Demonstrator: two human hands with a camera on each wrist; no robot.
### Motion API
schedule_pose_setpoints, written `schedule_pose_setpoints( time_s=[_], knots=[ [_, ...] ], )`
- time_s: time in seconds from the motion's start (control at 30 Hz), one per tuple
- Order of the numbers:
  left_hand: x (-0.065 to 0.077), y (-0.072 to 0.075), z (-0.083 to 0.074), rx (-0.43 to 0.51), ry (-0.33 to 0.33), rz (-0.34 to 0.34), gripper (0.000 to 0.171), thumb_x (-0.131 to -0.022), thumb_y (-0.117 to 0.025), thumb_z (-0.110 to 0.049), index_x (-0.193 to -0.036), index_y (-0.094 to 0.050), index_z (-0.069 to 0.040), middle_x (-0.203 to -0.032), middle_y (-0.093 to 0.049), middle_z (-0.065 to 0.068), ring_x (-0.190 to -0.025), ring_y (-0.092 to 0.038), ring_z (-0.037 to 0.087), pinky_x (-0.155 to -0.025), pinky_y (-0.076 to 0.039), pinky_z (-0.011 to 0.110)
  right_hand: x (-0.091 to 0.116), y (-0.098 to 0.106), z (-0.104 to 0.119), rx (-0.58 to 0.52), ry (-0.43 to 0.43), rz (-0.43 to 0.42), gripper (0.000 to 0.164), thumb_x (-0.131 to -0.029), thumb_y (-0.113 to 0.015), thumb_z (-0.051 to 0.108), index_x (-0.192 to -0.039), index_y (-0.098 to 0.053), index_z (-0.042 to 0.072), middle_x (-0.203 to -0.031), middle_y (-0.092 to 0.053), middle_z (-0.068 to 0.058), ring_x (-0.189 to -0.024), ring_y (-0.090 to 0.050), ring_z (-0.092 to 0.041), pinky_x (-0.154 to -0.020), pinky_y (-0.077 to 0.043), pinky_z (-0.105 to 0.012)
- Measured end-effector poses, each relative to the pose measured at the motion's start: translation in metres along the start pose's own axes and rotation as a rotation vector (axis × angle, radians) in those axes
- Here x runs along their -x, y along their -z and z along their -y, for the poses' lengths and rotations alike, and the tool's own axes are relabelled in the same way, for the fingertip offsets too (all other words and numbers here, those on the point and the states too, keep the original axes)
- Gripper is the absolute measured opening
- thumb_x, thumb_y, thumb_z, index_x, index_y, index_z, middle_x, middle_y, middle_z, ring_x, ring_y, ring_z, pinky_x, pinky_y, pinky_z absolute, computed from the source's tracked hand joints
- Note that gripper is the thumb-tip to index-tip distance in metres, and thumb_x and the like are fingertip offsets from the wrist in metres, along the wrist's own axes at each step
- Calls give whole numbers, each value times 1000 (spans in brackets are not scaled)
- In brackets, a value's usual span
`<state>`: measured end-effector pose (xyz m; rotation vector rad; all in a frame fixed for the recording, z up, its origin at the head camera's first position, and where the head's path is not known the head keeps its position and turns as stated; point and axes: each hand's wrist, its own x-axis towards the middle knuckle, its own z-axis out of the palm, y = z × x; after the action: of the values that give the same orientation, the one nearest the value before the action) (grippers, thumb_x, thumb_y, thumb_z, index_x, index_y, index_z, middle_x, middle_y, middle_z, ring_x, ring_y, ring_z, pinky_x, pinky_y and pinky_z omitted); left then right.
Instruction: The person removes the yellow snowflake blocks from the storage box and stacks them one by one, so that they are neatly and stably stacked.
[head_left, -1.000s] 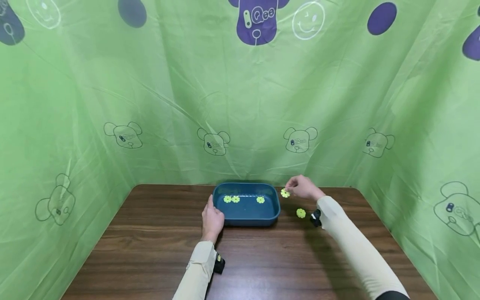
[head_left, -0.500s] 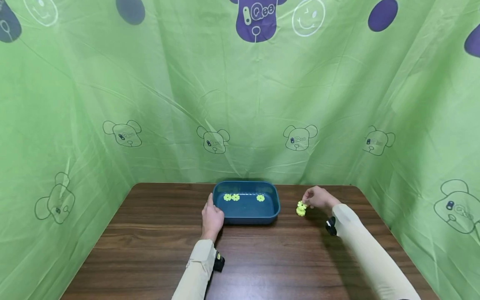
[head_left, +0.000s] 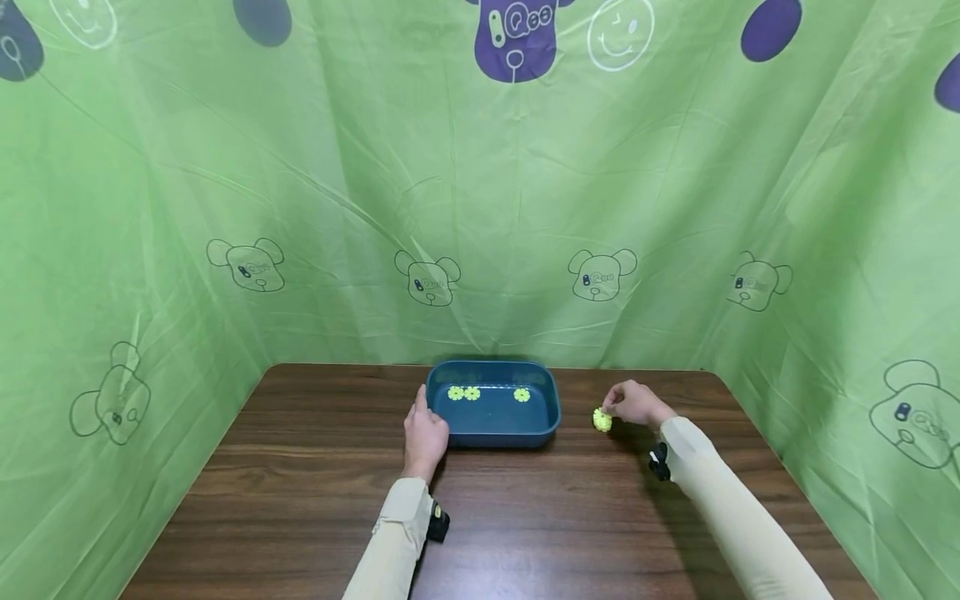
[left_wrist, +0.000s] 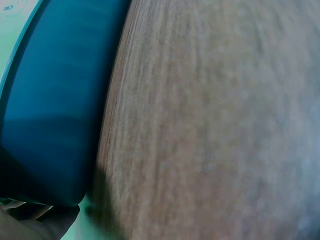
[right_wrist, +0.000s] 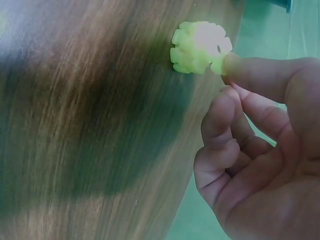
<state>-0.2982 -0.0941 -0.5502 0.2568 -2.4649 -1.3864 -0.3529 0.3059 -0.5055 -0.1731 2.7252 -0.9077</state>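
On the brown table (head_left: 517,508), a blue basin (head_left: 491,439) sits towards twelve o'clock. The left hand (head_left: 425,437) touches its nine-o'clock end, finger closure unclear. At three o'clock, thumb and forefinger of the right hand (head_left: 633,403) pinch a yellow flower piece (right_wrist: 207,42); that slender edge-hold might slip. The right forearm (head_left: 731,492) points towards five o'clock.

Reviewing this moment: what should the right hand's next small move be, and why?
I'd probably have the right hand settle its yellow flower piece flat on the yellow stack: thumb and finger pinch it at the edge, and in the right wrist view it overlaps the stack, though whether it fully rests there is unclear.
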Motion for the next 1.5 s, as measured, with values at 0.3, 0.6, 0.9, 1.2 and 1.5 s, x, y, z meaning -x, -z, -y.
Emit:
schedule_pose_setpoints(
  time_s=[0.3,0.6,0.9,1.2,1.5],
  knots=[
    [1,0,-1,9,4,-5,61,-95,-43,-2,-155,-37,-2,-127,-60,28,-119,-60,42,-104,-48,55,1,-2,-3,52,7,11,10,-93,-68,11,-93,-72,3,-88,-71,-8,-72,-59,-16,-64,-48,-29],
    [0,0,-1,1,-3,-10,61,-95,-42,-2,-155,-37,-1,-119,-61,27,-114,-61,41,-102,-48,55,2,-4,-6,17,-13,51,11,-96,-66,11,-97,-72,2,-91,-70,-7,-77,-62,-18,-65,-52,-29],
    [0,0,0,13,4,2,61,-96,-41,-2,-156,-36,-1,-133,-57,29,-120,-59,42,-104,-48,56,2,-6,-9,19,4,44,9,-95,-66,9,-96,-71,1,-87,-69,-4,-73,-61,-15,-64,-53,-29],
    [0,-1,0,18,5,1,61,-95,-41,-2,-156,-36,-1,-133,-58,28,-118,-60,41,-104,-48,55,-1,-7,-11,28,4,39,9,-93,-65,8,-93,-72,2,-85,-69,-3,-69,-60,-14,-62,-51,-27],
    [-1,0,0,31,34,19,62,-96,-41,-2,-157,-34,-4,-122,-60,26,-115,-61,40,-104,-47,56,3,-7,-5,57,18,21,7,-92,-67,7,-92,-71,1,-81,-67,-2,-66,-59,-13,-60,-51,-27]
  ],
)
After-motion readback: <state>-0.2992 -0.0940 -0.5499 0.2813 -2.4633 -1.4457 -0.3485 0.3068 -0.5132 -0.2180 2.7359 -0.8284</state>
